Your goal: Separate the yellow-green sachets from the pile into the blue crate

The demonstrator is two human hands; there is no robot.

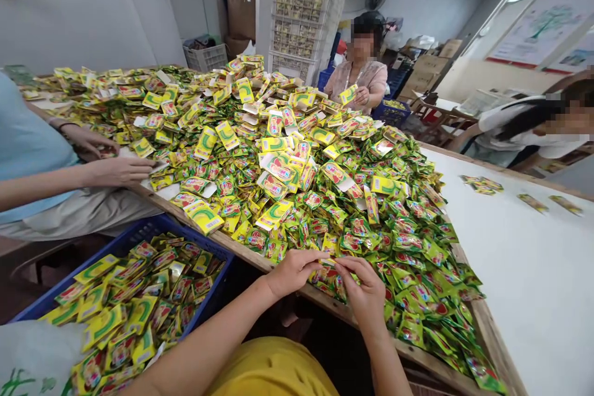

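Note:
Close to the wooden edge of the table, my left hand [294,271] and my right hand [364,288] meet, fingers pinched on a small yellow box [328,262]. My fingers cover much of it, so its ends are hidden. Green and red foil packets [403,241] lie heaped just beyond and to the right of my hands. Flat yellow boxes [276,215], some with white flaps standing open, rest on top of the heap farther in.
A blue crate [227,269] filled with yellow boxes stands at my lower left. Left of me a co-worker's hand [118,171] reaches to the pile. Another person [359,77] sits across it. A white tabletop [501,247] with several packets extends right. Stacked crates [301,18] stand behind.

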